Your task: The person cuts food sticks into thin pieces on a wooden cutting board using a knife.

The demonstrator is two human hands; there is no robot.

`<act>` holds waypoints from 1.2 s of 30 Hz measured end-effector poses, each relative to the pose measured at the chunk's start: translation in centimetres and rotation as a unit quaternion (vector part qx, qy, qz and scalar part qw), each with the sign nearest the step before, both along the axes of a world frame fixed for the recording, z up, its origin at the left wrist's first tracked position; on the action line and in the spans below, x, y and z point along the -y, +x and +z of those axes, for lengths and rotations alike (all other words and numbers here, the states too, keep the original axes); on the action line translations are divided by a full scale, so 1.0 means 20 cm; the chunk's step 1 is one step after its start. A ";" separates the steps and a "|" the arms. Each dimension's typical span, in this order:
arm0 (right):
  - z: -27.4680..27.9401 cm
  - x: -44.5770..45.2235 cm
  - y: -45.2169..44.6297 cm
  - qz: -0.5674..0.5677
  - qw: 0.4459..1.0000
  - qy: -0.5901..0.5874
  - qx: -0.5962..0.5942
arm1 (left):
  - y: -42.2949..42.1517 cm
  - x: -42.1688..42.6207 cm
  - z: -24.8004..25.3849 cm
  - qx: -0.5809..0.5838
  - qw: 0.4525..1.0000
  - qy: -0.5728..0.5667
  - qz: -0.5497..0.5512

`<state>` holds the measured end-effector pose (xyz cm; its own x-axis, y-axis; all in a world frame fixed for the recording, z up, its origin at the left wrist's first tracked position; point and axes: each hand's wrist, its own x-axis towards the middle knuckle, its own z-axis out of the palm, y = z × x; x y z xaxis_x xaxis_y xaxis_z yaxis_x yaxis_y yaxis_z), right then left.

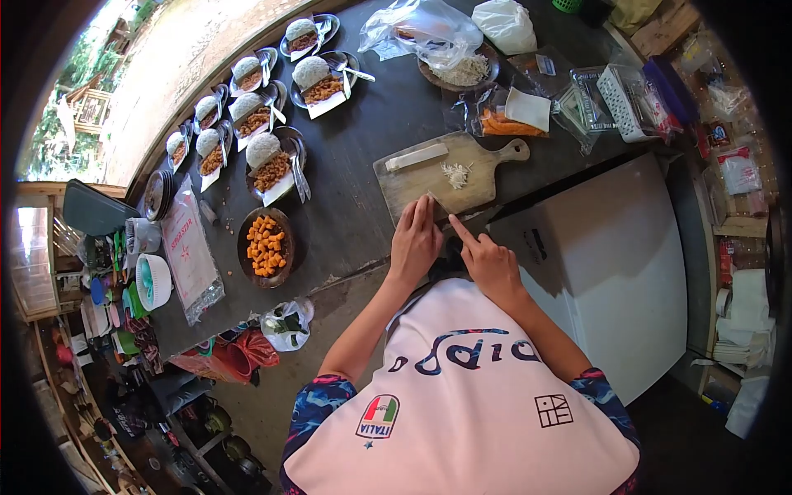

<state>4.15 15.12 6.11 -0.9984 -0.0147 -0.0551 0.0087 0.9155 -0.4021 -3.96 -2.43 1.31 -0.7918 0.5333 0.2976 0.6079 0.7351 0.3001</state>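
Head view, cutting board (412,186) crosswise, handle (513,151) rightward, left fingers (421,214) together, right forefinger (464,231) extended, grips unclear

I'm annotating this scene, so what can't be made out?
In the head view:
Whatever the left hand and right hand may hold: covered by the hands.
Contents of the white bag: its cloudy plastic hides them.
Rest of the green container: cut by the top edge.
Shelf items, lower left: too dark and small.

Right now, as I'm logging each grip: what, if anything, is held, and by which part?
It cannot be told: the left hand and right hand are by the cutting board, but no held thing shows clearly.
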 end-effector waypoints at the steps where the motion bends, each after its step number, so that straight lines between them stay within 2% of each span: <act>1: 0.00 0.00 0.01 0.001 1.000 0.004 0.005 | 0.00 0.00 0.00 0.002 1.000 0.001 0.001; 11: -0.08 0.02 -0.08 0.014 0.999 0.020 -0.026 | 0.03 -0.02 0.00 0.001 1.000 0.004 0.012; 19: 0.00 -0.03 0.08 0.008 1.000 0.025 0.005 | 0.03 -0.03 -0.02 -0.004 0.999 0.010 0.030; 24: 0.03 -0.02 0.03 0.009 0.999 0.044 -0.016 | 0.03 -0.03 -0.01 0.000 0.999 0.010 0.031; 29: -0.01 0.00 0.02 0.014 0.998 0.056 -0.013 | 0.03 -0.03 -0.03 0.000 0.999 0.032 0.028; 36: -0.13 0.02 -0.15 0.027 0.999 0.010 -0.032 | 0.04 -0.03 -0.07 -0.020 0.999 0.011 0.034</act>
<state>1.19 14.72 3.45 -0.9977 -0.0676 0.0072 -0.0652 0.9222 -0.3811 -3.15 -1.87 -0.09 -0.8133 0.4719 0.3403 0.5687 0.7683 0.2937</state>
